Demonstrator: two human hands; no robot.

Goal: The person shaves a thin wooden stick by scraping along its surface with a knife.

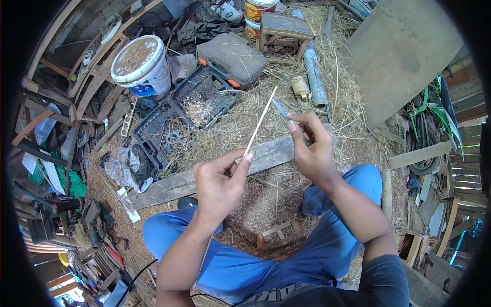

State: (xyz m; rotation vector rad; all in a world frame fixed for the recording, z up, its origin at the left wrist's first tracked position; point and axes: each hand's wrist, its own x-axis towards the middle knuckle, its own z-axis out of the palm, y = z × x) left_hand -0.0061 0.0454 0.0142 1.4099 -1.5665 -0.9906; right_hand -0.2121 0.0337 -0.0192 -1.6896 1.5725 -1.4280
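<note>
Between the thumb and fingers of my left hand [221,179] is the lower end of a thin pale wooden stick [262,120], which slants up and to the right. My right hand [313,140] is closed on a small knife; its handle is hidden in the fingers. The narrow blade [280,108] points up and left, close to the stick's upper part. Whether blade and stick touch, I cannot tell. Below both hands a long grey wooden plank [271,155] lies across the ground in front of my knees.
Straw and shavings cover the ground. Ahead lie an open black tool case [158,125] and a closed grey case [232,57]. A white bucket [137,69] stands at the left, a small wooden stool [286,25] at the back. A large board [404,56] leans at the right.
</note>
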